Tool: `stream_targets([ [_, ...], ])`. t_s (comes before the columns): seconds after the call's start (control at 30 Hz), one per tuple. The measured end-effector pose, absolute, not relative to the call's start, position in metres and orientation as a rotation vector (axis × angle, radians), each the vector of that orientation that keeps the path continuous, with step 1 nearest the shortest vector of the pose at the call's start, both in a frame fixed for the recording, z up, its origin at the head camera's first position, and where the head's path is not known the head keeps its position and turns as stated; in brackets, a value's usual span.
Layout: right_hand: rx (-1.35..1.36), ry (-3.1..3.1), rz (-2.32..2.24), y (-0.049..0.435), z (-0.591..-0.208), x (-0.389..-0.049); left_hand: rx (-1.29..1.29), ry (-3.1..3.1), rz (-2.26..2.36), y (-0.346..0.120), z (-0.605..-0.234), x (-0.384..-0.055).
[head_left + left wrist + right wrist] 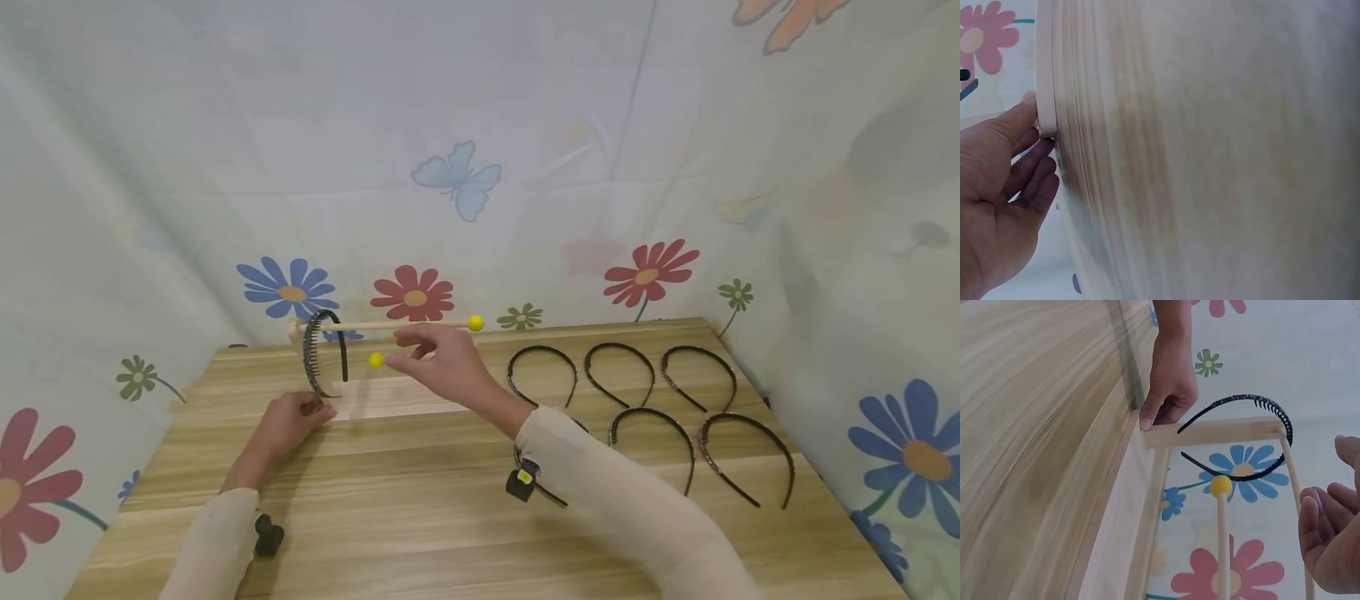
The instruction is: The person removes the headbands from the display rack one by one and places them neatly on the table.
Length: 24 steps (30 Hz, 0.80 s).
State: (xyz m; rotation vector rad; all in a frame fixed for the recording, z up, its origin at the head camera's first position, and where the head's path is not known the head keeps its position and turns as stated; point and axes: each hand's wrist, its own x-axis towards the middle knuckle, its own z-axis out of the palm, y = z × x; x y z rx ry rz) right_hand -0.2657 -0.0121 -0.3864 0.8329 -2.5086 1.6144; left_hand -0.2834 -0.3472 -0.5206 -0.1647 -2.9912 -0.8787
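Observation:
A black toothed headband (pixel 312 354) hangs near the post end of the upper rod (pixel 390 326) of a pale wooden rack. Yellow balls cap the rods; one ball (pixel 476 322) is at the upper rod's end, another (pixel 376 359) lies lower and nearer. My left hand (pixel 285 429) pinches the rack's base at its end, below the headband; the left wrist view shows thumb and fingers on either side of the wood (pixel 1046 115). My right hand (pixel 446 362) hovers beside the rods with loosely bent fingers, holding nothing in the right wrist view.
Several black headbands (pixel 651 412) lie in rows on the right of the wooden table (pixel 390 517); my right sleeve (pixel 615 492) covers part of some. A flower-printed cloth (pixel 540 250) hangs behind the table and on both sides.

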Motion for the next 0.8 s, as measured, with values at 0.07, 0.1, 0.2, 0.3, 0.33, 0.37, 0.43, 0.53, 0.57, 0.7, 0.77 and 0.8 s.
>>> stream_targets([
  [0.07, 0.832, -2.51, 1.63, -0.022, -0.387, -0.266, -0.171, -2.987, -0.873, -0.347, -0.521, -0.283],
  [0.1, 0.83, -2.507, 1.635, -0.027, -0.388, -0.266, -0.175, -2.984, -0.871, -0.347, -0.521, -0.283],
  [0.2, 0.842, -2.489, 1.645, -0.041, -0.391, -0.267, -0.181, -2.975, -0.879, -0.348, -0.521, -0.283],
  [0.3, 0.86, -2.463, 1.666, -0.055, -0.393, -0.267, -0.185, -2.969, -0.884, -0.348, -0.52, -0.284],
  [0.33, 0.869, -2.452, 1.68, -0.059, -0.395, -0.268, -0.186, -2.969, -0.881, -0.348, -0.52, -0.284],
  [0.37, 0.871, -2.445, 1.696, -0.063, -0.397, -0.269, -0.187, -2.971, -0.879, -0.348, -0.52, -0.284],
  [0.43, 0.862, -2.438, 1.751, -0.07, -0.4, -0.27, -0.19, -2.968, -0.878, -0.348, -0.52, -0.284],
  [0.53, 0.847, -2.445, 1.813, -0.08, -0.406, -0.271, -0.188, -2.968, -0.884, -0.348, -0.519, -0.284],
  [0.57, 0.841, -2.453, 1.828, -0.082, -0.408, -0.271, -0.187, -2.969, -0.886, -0.348, -0.519, -0.284],
  [0.7, 0.849, -2.47, 1.846, -0.093, -0.413, -0.272, -0.205, -2.967, -0.889, -0.348, -0.518, -0.283],
  [0.77, 0.857, -2.472, 1.849, -0.098, -0.414, -0.272, -0.21, -2.966, -0.889, -0.348, -0.517, -0.283],
  [0.8, 0.862, -2.469, 1.851, -0.101, -0.415, -0.272, -0.214, -2.965, -0.886, -0.348, -0.517, -0.282],
])
